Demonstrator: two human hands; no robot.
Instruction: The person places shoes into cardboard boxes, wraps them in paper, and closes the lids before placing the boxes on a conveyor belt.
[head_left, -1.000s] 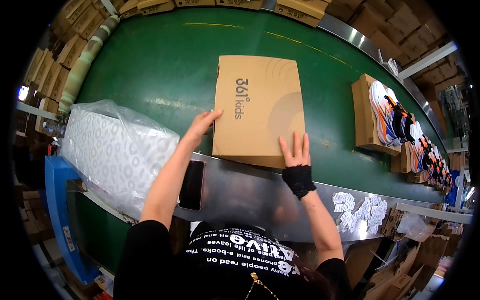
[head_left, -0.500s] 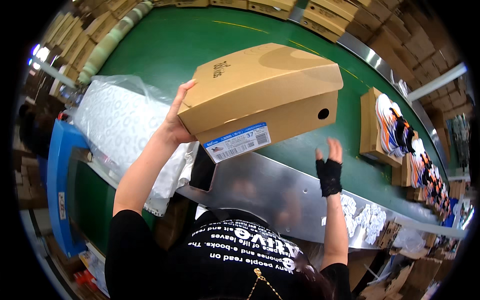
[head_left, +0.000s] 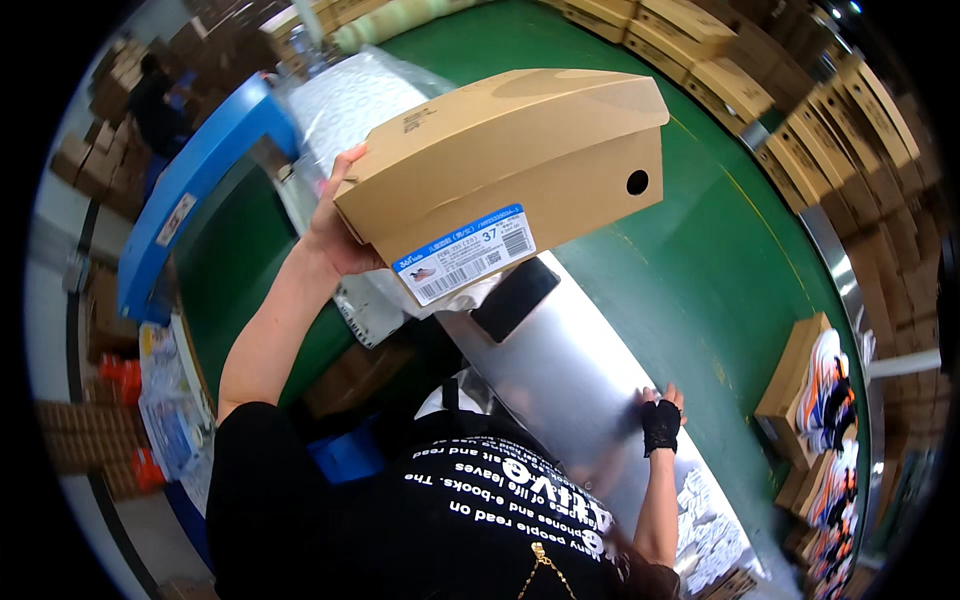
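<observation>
My left hand (head_left: pixel 338 232) grips one end of a closed brown cardboard shoe box (head_left: pixel 505 165) and holds it up in the air above the metal rail (head_left: pixel 570 375). The box has a white and blue label on its near side and a round hole in that side. My right hand (head_left: pixel 660 415), in a black fingerless glove, rests flat on the metal rail at the edge of the green conveyor belt (head_left: pixel 700 270), holding nothing. A black phone (head_left: pixel 513 300) lies on the rail under the box.
A big clear plastic bag of white goods (head_left: pixel 350 110) lies on the belt at left. An open box with colourful shoes (head_left: pixel 815 395) sits at right. Stacked cardboard boxes (head_left: pixel 800 90) line the far side. A blue frame (head_left: pixel 190 190) stands at left.
The shoe box went from lying flat on the belt to being lifted high in my left hand. My right hand let go of it and dropped to the metal rail.
</observation>
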